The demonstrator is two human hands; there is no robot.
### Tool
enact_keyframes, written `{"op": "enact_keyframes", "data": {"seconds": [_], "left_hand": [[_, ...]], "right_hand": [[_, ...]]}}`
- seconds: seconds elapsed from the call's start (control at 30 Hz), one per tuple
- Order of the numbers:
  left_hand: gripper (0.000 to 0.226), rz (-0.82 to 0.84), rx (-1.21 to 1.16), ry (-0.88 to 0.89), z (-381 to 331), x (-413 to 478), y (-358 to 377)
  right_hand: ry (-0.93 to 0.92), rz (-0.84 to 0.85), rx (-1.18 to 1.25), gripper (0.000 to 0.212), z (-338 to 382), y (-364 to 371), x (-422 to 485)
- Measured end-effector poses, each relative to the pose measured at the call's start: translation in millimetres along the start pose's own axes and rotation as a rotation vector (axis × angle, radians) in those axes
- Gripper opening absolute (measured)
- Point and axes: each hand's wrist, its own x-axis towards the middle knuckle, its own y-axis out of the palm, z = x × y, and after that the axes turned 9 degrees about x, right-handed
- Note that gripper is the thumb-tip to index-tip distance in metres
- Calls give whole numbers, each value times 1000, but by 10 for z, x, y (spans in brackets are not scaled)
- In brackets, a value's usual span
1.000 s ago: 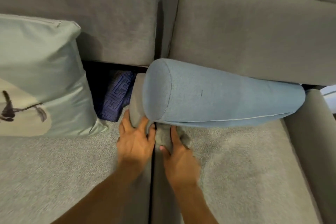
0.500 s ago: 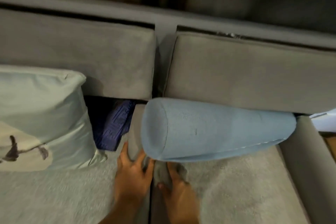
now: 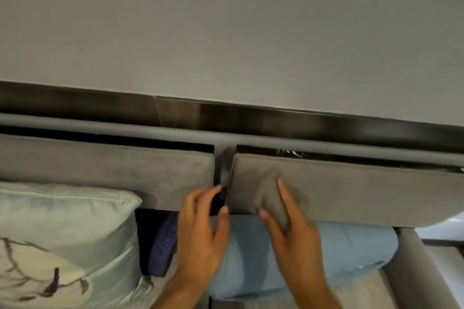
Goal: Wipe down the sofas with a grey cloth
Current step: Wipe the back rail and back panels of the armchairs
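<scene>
My right hand [image 3: 292,236] presses a bunched grey cloth [image 3: 270,195] against the lower left part of the right grey back cushion [image 3: 364,190], thumb and forefinger either side of the cloth. My left hand [image 3: 200,231] reaches, fingers loosely spread, to the dark gap between the right cushion and the left back cushion [image 3: 113,173]; its fingertips touch the gap's edge. Both forearms cross over a light blue bolster [image 3: 351,248] lying on the sofa seat.
A pale green pillow [image 3: 65,233] with a branch print leans at the left. A dark blue patterned fabric [image 3: 160,246] sits between it and the bolster. The sofa's grey armrest [image 3: 411,266] is at the right. A plain wall [image 3: 226,32] rises behind the sofa.
Both hands rose from the seat gap under the bolster up to the back cushions. The cloth went up with my right hand. The view tilted up to take in the wall.
</scene>
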Motion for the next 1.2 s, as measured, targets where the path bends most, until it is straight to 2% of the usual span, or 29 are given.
{"op": "enact_keyframes", "data": {"seconds": [0.07, 0.13, 0.23, 0.33, 0.43, 0.5, 0.63, 0.83, 1.03, 1.1, 1.2], "left_hand": [[42, 12, -2, 36, -267, 266, 113], [46, 9, 31, 52, -467, 458, 244], [51, 91, 149, 20, -639, 577, 412], [54, 235, 220, -99, -757, 580, 474], [59, 298, 261, -164, -827, 600, 429], [68, 286, 271, -176, -813, 618, 400], [53, 323, 339, -246, -702, 650, 375], [59, 356, 373, -277, -832, 682, 388], [56, 276, 290, -376, -929, 699, 584], [56, 273, 296, -380, -923, 693, 574], [59, 296, 316, -368, -895, 709, 522]], "right_hand": [[-24, 81, -90, 65, 44, 24, 620], [-30, 229, -297, 61, 143, 84, 1011], [-47, 348, -481, 55, 111, 15, 1063], [28, 314, -464, 55, -41, -206, 1095], [65, 307, -374, 56, -15, -166, 1088], [40, 373, -323, 55, 80, -19, 1133], [21, 454, -390, 55, 173, 37, 1225], [104, 358, -527, 59, -190, -552, 1182], [72, 423, -305, 58, -50, -229, 1188], [60, 411, -363, 56, -86, -375, 1208], [134, 344, -448, 56, -281, -799, 1199]]}}
